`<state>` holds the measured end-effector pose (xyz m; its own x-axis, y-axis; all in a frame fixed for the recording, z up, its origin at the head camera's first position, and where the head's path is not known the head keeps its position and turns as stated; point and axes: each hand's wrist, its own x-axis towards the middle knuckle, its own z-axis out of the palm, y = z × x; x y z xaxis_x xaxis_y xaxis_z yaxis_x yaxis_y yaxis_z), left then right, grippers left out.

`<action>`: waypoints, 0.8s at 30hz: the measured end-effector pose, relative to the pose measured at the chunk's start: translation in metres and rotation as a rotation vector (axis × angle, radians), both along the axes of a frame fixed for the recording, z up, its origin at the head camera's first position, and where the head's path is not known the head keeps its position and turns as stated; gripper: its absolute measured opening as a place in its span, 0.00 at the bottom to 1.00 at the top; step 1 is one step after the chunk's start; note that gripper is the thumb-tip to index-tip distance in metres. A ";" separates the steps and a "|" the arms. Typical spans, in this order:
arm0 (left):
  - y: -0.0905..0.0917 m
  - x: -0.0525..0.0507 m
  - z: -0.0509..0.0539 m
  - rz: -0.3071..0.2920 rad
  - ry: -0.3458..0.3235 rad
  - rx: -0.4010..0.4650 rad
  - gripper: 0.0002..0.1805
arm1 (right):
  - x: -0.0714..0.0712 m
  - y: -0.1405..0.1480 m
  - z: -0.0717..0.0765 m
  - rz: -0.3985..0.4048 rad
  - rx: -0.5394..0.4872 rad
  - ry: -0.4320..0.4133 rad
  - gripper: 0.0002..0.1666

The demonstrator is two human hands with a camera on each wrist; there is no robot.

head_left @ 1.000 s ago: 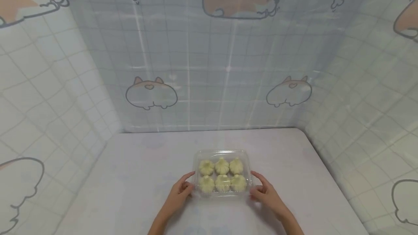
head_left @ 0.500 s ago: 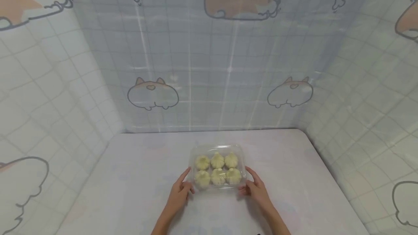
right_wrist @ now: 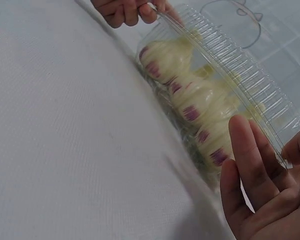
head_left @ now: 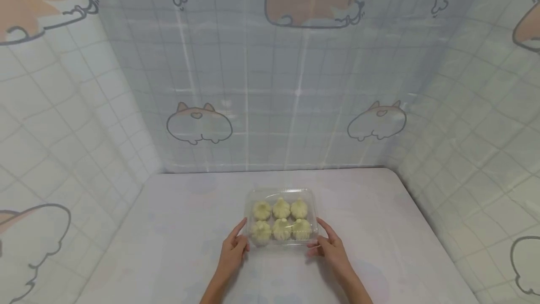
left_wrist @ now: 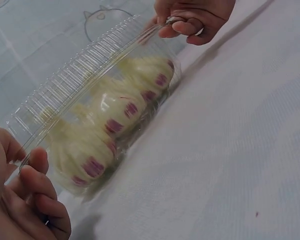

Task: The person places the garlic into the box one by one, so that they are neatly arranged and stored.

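A clear plastic clamshell box (head_left: 281, 243) lies on the table, with its ribbed lid (left_wrist: 65, 82) down over the base. Inside are two rows of pale yellow garlic bulbs (head_left: 281, 209). Purple marks show on the sides of the bulbs (right_wrist: 191, 113) in both wrist views. My left hand (head_left: 232, 250) pinches the box's rim at the front left corner, its forefinger reaching along the left side. At the front right corner my right hand (head_left: 332, 247) pinches the rim between thumb and fingers, its forefinger along the right side.
The table (head_left: 190, 215) has a pale cloth cover. Behind it hangs a grey-blue sheet (head_left: 270, 69) with a grid and cartoon dogs. Similar sheets stand at the left (head_left: 63, 130) and right (head_left: 481, 154).
Over the first half second, the box and both hands shifted a little away from me and to the left. Since then they have hardly moved. Both hands keep their hold on it.
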<state>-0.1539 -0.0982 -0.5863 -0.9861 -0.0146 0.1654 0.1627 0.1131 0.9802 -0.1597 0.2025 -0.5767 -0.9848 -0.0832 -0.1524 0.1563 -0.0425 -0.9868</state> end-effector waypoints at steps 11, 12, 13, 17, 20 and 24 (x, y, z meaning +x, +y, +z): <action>-0.002 -0.003 0.000 -0.071 -0.062 0.087 0.26 | 0.002 -0.006 0.006 -0.052 -0.023 -0.005 0.37; -0.001 -0.004 0.000 -0.069 -0.069 0.090 0.26 | 0.002 -0.007 0.007 -0.055 -0.027 -0.003 0.37; -0.002 -0.004 0.000 -0.068 -0.071 0.085 0.26 | 0.003 -0.008 0.007 -0.057 -0.031 -0.001 0.36; -0.002 -0.006 0.002 -0.042 -0.065 0.063 0.26 | 0.002 -0.009 0.007 -0.053 -0.037 -0.015 0.36; -0.004 -0.009 0.002 -0.017 -0.066 0.048 0.27 | 0.000 -0.009 0.008 -0.052 -0.022 -0.034 0.37; -0.006 -0.011 0.004 -0.005 -0.091 0.045 0.27 | -0.001 -0.010 0.011 -0.074 0.005 -0.040 0.37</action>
